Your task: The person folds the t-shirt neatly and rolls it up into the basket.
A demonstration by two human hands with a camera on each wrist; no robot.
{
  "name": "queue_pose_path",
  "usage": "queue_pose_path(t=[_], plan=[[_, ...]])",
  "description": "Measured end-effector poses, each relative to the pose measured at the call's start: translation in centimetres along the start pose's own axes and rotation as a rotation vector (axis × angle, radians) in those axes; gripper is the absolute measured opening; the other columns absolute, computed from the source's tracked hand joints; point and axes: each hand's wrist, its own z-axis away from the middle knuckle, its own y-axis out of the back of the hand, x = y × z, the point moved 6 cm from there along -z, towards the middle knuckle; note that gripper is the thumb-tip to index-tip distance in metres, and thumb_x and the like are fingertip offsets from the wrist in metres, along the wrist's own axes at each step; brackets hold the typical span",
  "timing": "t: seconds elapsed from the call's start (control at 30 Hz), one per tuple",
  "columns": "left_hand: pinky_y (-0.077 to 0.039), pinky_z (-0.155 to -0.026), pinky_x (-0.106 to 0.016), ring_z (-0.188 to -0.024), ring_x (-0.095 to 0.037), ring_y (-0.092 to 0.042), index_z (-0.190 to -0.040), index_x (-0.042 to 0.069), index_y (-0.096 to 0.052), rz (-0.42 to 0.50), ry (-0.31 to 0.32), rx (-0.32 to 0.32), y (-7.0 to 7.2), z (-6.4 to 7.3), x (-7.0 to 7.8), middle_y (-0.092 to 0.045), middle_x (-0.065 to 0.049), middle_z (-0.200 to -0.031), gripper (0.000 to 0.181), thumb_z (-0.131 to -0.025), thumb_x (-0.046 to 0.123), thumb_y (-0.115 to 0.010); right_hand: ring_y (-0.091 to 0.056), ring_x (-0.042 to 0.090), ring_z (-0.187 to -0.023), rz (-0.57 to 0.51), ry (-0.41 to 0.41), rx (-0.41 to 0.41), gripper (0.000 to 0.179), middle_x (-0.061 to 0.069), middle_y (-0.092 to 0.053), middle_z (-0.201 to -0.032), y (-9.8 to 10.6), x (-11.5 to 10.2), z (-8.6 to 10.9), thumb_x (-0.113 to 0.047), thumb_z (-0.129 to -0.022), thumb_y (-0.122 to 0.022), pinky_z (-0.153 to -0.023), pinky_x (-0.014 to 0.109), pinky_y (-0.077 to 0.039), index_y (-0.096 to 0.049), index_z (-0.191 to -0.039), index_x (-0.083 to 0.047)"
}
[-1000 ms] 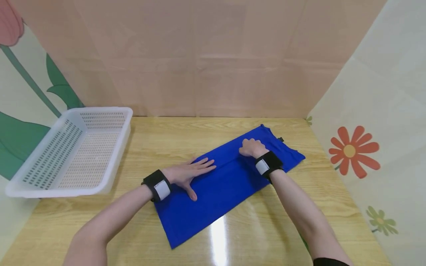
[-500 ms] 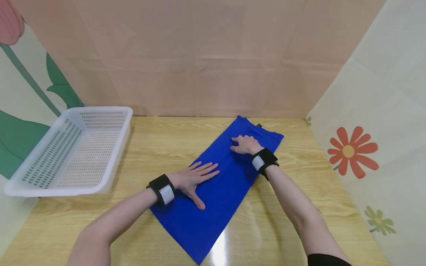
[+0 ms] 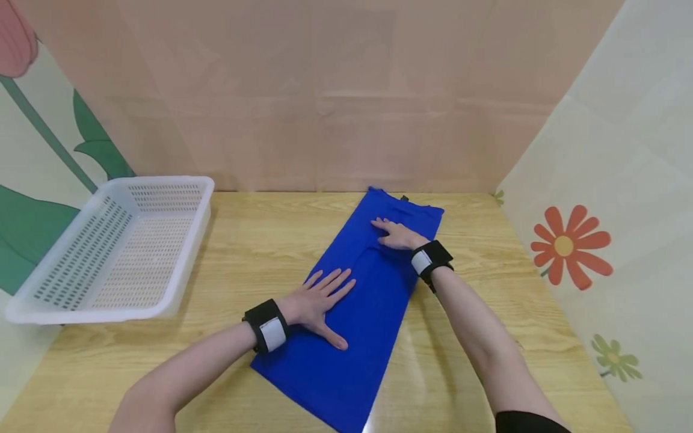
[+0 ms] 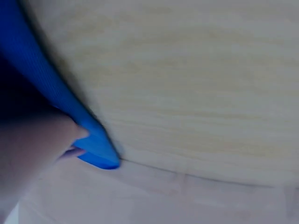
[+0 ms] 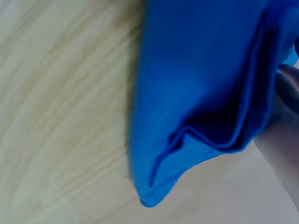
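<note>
A folded blue piece of fabric (image 3: pixel 357 373), likely a garment with a small black tag (image 3: pixel 404 198) at its far end, lies lengthwise across the table. My left hand (image 3: pixel 316 308) rests flat on its left side, fingers spread and thumb apart. Farther up the cloth, my right hand (image 3: pixel 399 235) touches it with the index finger stretched out; its other fingers are partly hidden. In the left wrist view the fabric's edge (image 4: pixel 70 102) runs beside the blurred hand. A raised wrinkle in the fabric (image 5: pixel 196 70) appears next to the hand in the right wrist view.
A white perforated plastic basket (image 3: pixel 186 264) stands at the left of the wooden table (image 3: pixel 260 228). A pinkish sheet (image 3: pixel 319 120) rises behind the table's far edge, and a flower-printed panel (image 3: pixel 622 180) borders the right side.
The blue fabric has swung round from a slant toward a more lengthwise lie, its far end moving left. Both hands moved with it, and the right hand's curled fingers have straightened.
</note>
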Motion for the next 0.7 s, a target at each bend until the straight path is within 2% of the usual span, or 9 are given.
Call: queue_pose_path(t=[0.23, 0.4, 0.6, 0.7], plan=[[0.0, -0.128, -0.055, -0.159, -0.025, 0.009, -0.162, 0.025, 0.01, 0.049, 0.08, 0.038, -0.8, 0.1, 1.1, 0.014, -0.001, -0.171, 0.134, -0.069, 0.088, -0.062, -0.007, 0.043, -0.156, 0.025, 0.062, -0.003, 0.061, 0.02, -0.009, -0.169, -0.8, -1.8, -1.1, -0.016, -0.106, -0.047, -0.125, 0.062, -0.011, -0.021, -0.161, -0.01], [-0.001, -0.128, -0.056, -0.16, -0.027, 0.005, -0.163, 0.027, 0.006, 0.019, 0.116, 0.09, -1.1, 0.2, 1.8, 0.01, -0.004, -0.172, 0.133, -0.067, 0.092, -0.058, -0.005, 0.041, -0.157, 0.045, 0.093, 0.013, 0.059, 0.02, -0.012, -0.169, -1.3, -3.2, -1.8, -0.01, -0.106, -0.046, -0.125, 0.061, -0.011, -0.024, -0.16, -0.008], [-0.007, -0.125, -0.061, -0.158, -0.035, -0.009, -0.163, 0.024, -0.004, -0.002, 0.142, 0.16, -0.7, 0.5, 3.1, -0.003, -0.014, -0.171, 0.127, -0.069, 0.091, -0.057, -0.007, 0.04, -0.157, 0.132, 0.027, 0.105, 0.06, 0.017, -0.016, -0.169, -1.4, -4.2, -2.5, -0.014, -0.104, -0.054, -0.125, 0.061, -0.011, -0.03, -0.159, -0.016], [-0.008, -0.125, -0.063, -0.158, -0.038, -0.009, -0.163, 0.026, 0.0, 0.012, 0.16, 0.169, -1.0, 0.2, 3.5, -0.002, -0.016, -0.171, 0.126, -0.07, 0.092, -0.055, -0.013, 0.041, -0.156, 0.186, -0.018, 0.18, 0.063, 0.018, -0.021, -0.168, -1.2, -4.5, -2.4, -0.023, -0.102, -0.059, -0.126, 0.059, -0.015, -0.031, -0.159, -0.018]])
